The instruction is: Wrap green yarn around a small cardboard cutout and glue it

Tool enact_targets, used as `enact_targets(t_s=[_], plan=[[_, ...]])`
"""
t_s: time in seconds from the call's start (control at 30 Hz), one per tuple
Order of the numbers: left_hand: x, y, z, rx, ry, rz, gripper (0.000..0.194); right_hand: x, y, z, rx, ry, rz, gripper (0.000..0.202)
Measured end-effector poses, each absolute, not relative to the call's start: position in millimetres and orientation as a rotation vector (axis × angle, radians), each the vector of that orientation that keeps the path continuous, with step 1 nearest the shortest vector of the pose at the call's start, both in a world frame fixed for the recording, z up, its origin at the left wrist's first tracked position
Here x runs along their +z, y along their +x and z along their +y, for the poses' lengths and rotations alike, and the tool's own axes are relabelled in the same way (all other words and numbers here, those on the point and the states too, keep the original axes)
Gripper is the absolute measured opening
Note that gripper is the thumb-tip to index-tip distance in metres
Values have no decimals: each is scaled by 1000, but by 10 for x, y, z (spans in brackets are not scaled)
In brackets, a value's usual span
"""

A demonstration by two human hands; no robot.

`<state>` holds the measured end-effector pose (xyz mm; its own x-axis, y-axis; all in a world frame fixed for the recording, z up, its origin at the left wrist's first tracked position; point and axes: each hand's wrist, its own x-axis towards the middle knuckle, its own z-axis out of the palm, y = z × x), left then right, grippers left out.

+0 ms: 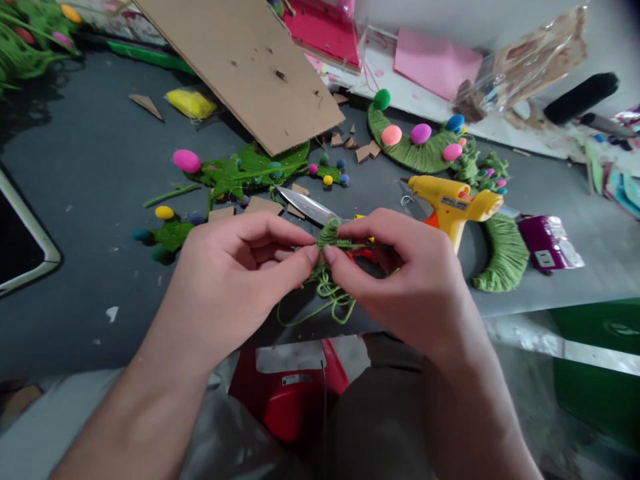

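Note:
Between my two hands is a small piece wrapped in green yarn (pixel 329 233), pinched at the fingertips above the table's near edge. My left hand (pixel 235 273) grips it from the left with thumb and index finger. From the right, my right hand (pixel 400 267) pinches it the same way, and a strand of yarn runs toward its fingers. Loose loops of green yarn (pixel 333 293) hang below. Just behind lie scissors (pixel 307 205), their handles partly hidden by my right hand. A yellow glue gun (pixel 455 200) rests beyond that hand.
A yarn-wrapped crescent with colored pom-poms (pixel 420 143) lies at the back, a plain wrapped crescent (pixel 503 253) at right beside a purple packet (pixel 550 243). Green decorated shapes (pixel 245 170) and cardboard scraps (pixel 265 205) surround a cardboard sheet (pixel 260 73). A tablet-like device (pixel 25 233) sits left.

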<state>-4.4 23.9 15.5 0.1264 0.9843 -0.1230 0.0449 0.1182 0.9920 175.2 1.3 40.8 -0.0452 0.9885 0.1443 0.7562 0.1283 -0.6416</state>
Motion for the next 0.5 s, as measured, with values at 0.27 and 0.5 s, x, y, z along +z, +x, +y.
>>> enact_targets(t_s=[0.27, 0.5], plan=[[143, -35, 241, 1015, 1184, 1189, 11, 414, 1804, 13, 609, -1660, -1792, 7], [142, -64, 225, 1008, 1206, 1192, 10, 471, 1868, 24, 748, -1694, -1743, 11]])
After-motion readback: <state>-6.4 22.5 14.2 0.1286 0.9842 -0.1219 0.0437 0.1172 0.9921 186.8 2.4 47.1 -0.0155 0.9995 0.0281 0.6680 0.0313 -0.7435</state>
